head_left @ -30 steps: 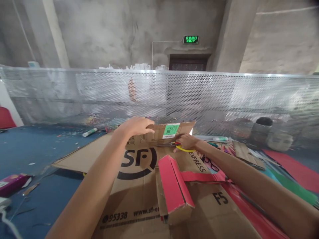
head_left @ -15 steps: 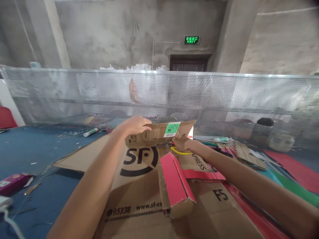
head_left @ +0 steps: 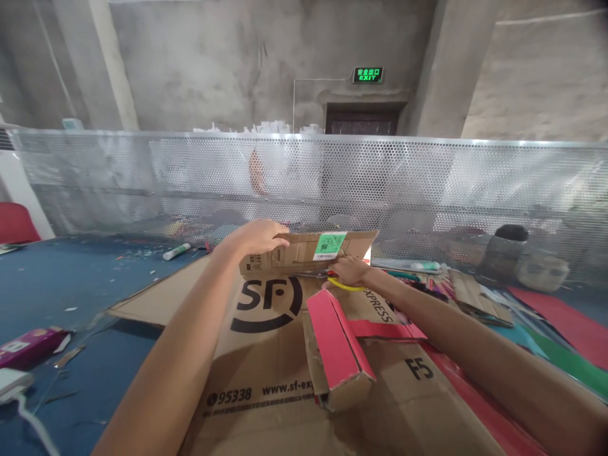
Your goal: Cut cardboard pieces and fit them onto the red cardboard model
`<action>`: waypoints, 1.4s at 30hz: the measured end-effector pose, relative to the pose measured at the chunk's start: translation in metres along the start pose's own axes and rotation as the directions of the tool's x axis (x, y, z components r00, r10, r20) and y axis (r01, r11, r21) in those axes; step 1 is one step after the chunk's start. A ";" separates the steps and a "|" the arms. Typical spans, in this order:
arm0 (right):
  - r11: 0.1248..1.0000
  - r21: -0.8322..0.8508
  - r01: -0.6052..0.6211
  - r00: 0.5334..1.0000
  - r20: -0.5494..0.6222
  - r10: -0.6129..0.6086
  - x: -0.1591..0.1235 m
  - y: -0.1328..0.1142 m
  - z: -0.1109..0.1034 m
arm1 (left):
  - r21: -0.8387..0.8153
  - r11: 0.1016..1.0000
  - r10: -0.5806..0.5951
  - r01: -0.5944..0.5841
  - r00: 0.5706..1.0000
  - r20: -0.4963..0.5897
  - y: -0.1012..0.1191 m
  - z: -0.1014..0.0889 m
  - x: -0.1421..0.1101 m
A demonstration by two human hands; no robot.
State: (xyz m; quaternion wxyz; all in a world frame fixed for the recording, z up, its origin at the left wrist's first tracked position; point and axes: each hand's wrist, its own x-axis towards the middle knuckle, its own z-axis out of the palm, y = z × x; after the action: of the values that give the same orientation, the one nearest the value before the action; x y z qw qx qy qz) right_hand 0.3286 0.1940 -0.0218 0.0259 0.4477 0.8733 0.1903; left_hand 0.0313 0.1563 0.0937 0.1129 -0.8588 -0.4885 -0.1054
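My left hand (head_left: 259,239) grips the upper left edge of a raised cardboard flap (head_left: 304,251), which carries a green and white label (head_left: 329,246). My right hand (head_left: 350,271) is closed around the handles of yellow and red scissors (head_left: 346,286). Their metal blades point left, low in front of the flap; whether they touch the cardboard I cannot tell. Below both hands lies a large printed cardboard box (head_left: 266,354). On it rests a small cardboard piece covered in red paper (head_left: 336,339), with a red strip (head_left: 387,330) beside it.
A perforated metal screen (head_left: 213,177) runs along the back of the blue table (head_left: 95,278). To the right are coloured sheets (head_left: 560,316), cardboard scraps (head_left: 477,294) and dark-topped jars (head_left: 506,253). A glue stick (head_left: 176,251), purple packet (head_left: 33,347) and white cable (head_left: 35,421) lie left.
My right hand has shifted slightly, and the scissors' blades now show more plainly in front of the flap. My left hand keeps its hold on the cardboard. The view has moved a little.
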 end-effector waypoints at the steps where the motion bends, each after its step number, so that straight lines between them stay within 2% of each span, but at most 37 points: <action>1: 1.000 0.004 0.004 1.000 -0.007 -0.004 0.000 0.001 0.002 | 0.001 1.000 -0.009 0.009 1.000 0.004 0.001 0.000 0.000; 7: 0.999 0.038 -0.025 1.000 0.008 0.025 0.000 0.003 0.004 | -0.019 0.999 -0.032 0.032 0.999 0.015 0.005 -0.003 -0.003; 12: 0.990 0.132 -0.046 0.999 0.008 0.045 0.000 -0.009 -0.003 | -0.014 1.000 -0.010 0.010 1.000 -0.012 0.012 -0.004 -0.004; 15: 0.994 0.101 -0.052 0.998 -0.021 0.054 0.006 -0.021 -0.011 | 0.007 0.999 0.035 -0.035 0.999 -0.004 0.016 -0.005 -0.003; 20: 1.000 0.006 0.023 0.997 -0.072 -0.023 0.013 -0.026 -0.017 | 0.034 0.996 0.080 -0.080 0.997 -0.005 0.020 -0.004 -0.002; 26: 0.998 0.055 0.004 0.999 -0.034 -0.002 0.011 -0.027 -0.015 | -0.001 1.000 0.023 -0.023 1.000 -0.016 0.010 -0.004 -0.002; 31: 0.999 -0.001 -0.032 0.997 -0.069 0.032 0.014 -0.034 -0.014 | 0.019 1.000 0.003 -0.003 1.000 -0.001 0.006 -0.002 -0.001; 36: 0.998 -0.006 -0.066 0.993 -0.099 0.065 0.013 -0.027 -0.005 | 0.010 1.000 0.001 -0.001 1.000 -0.016 0.011 -0.002 0.000; 42: 0.998 0.018 -0.052 0.993 -0.107 0.053 0.010 -0.016 0.000 | 0.036 0.999 0.032 -0.030 0.999 -0.043 0.016 0.001 0.002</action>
State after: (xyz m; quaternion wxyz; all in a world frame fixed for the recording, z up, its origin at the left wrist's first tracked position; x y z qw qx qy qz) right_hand 0.3103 0.1938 -0.0263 -0.0296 0.4598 0.8628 0.2081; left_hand 0.0462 0.1499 0.0919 0.1400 -0.8618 -0.4742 -0.1135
